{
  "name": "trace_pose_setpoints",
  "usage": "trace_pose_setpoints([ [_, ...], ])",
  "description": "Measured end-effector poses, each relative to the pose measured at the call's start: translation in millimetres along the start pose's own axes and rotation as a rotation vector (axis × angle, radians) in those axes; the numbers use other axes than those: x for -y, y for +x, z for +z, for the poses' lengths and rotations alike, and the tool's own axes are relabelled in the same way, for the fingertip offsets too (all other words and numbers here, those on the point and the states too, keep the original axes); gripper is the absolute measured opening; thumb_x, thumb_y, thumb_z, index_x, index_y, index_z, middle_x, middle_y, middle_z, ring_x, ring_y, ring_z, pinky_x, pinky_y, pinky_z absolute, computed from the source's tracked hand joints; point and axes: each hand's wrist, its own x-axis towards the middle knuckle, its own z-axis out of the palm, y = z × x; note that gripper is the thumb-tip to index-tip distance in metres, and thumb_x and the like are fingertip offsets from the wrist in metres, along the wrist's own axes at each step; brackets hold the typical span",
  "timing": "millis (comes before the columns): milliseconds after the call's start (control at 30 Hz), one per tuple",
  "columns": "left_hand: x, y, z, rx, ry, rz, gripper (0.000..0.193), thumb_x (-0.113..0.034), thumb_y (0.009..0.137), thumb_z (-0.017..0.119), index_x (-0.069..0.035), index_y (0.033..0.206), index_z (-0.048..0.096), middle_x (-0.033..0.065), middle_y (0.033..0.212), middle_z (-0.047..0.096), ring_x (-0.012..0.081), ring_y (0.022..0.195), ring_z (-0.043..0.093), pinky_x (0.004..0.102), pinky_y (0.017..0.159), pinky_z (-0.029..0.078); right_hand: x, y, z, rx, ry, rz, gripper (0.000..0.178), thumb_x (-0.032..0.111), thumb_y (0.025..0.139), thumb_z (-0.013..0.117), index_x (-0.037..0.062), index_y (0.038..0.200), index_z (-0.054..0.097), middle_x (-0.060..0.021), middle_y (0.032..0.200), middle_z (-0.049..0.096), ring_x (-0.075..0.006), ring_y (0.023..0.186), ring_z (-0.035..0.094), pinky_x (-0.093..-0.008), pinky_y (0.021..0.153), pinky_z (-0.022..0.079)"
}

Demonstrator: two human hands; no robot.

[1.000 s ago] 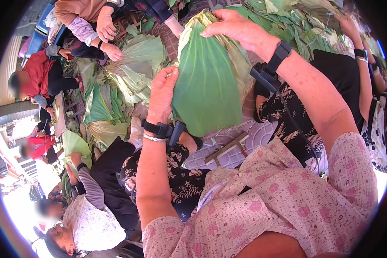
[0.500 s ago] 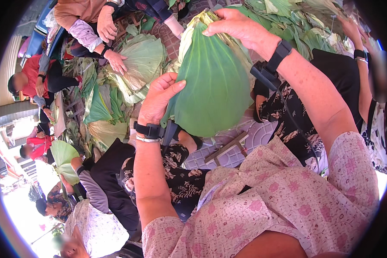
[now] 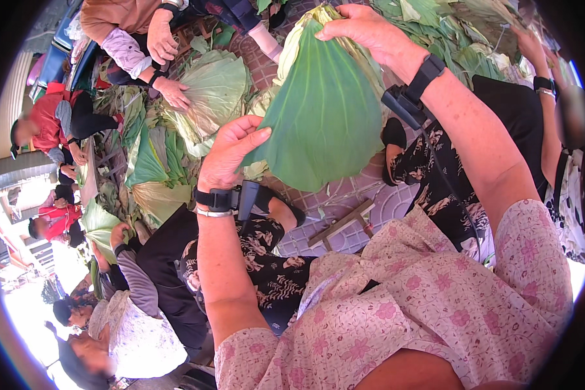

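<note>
Between my two hands hangs a large green lotus leaf (image 3: 322, 117), folded into a fan shape with pale ribs. My right hand (image 3: 367, 36) pinches its gathered top, thumb in front. There the leaf overlaps a stack of yellowish, drier leaves (image 3: 292, 49). At the leaf's left edge my left hand (image 3: 231, 146) grips the rim between thumb and fingers. Each wrist wears a black strap with a small black device.
Left of my leaf, a co-worker's hand (image 3: 171, 92) rests on a pile of faded leaves (image 3: 211, 91). More leaves (image 3: 435, 45) lie heaped at the far right. A small wooden stool (image 3: 341, 224) stands on the paving below. Other people sit along the left.
My left hand has shifted slightly left and down, drawing the leaf's left edge outward. The leaf's lower rim has risen a little. My right hand has moved slightly up and right.
</note>
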Motion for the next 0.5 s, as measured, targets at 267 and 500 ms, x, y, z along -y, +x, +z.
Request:
trace_pose_setpoints([
  [267,57,16,-42,-0.392,0.684,0.082,0.021,-0.016,0.091,0.071,-0.004,0.108,0.069,0.006,0.089,0.073,0.0173,0.075,0.067,0.0329,0.07,0.052,19,-24,16,0.045,0.057,0.016,0.036,0.023,0.072,0.08,0.0007,0.1,0.071,-0.0064,0.094,0.07,-0.0149,0.089,0.063,-0.0302,0.084,0.049],
  [500,30,21,32,-0.47,0.536,0.181,0.026,-0.015,0.094,0.067,-0.001,0.115,0.064,0.0104,0.1,0.07,0.0185,0.071,0.068,0.0319,0.059,0.053,-7,-29,40,0.111,-0.076,0.032,0.037,0.022,0.069,0.08,-0.0004,0.097,0.07,-0.0066,0.088,0.069,-0.0147,0.079,0.063,-0.0311,0.071,0.05],
])
